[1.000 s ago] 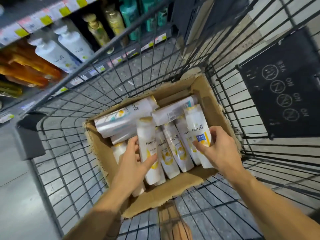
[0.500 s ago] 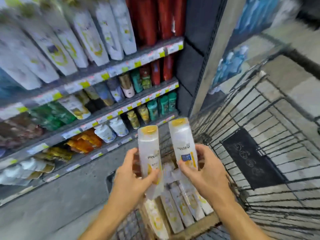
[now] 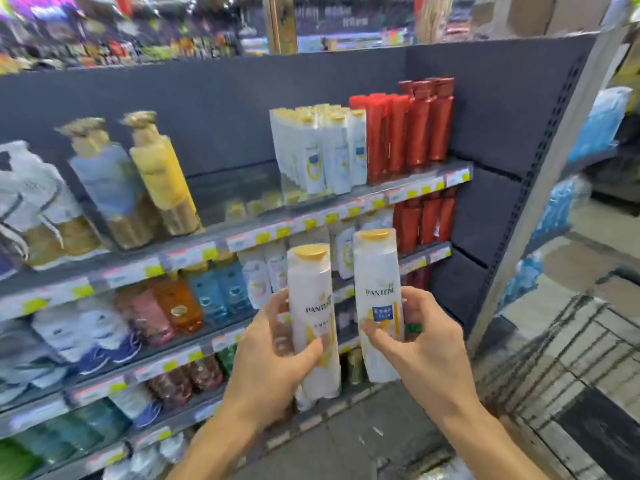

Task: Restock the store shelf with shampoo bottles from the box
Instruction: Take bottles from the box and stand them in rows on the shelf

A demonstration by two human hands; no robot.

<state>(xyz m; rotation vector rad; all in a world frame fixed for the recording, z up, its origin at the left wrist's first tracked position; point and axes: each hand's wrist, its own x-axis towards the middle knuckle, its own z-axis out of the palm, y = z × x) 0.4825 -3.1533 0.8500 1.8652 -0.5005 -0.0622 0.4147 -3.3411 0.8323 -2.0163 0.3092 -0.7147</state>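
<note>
Left hand (image 3: 277, 355) wrapped around a white plastic shampoo bottle with yellow cap (image 3: 313, 306), right hand (image 3: 415, 344) clasping a second white yellow-capped bottle with blue label (image 3: 379, 299), both upright, side by side, before the grey store shelf (image 3: 363, 199), white bottles (image 3: 322, 154) standing beside red bottles (image 3: 405, 133)

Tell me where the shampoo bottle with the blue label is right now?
In the head view, the blue-label bottle is upright in the right hand, right of centre, beside the bottle held in the left hand, in front of the shelves.
</note>
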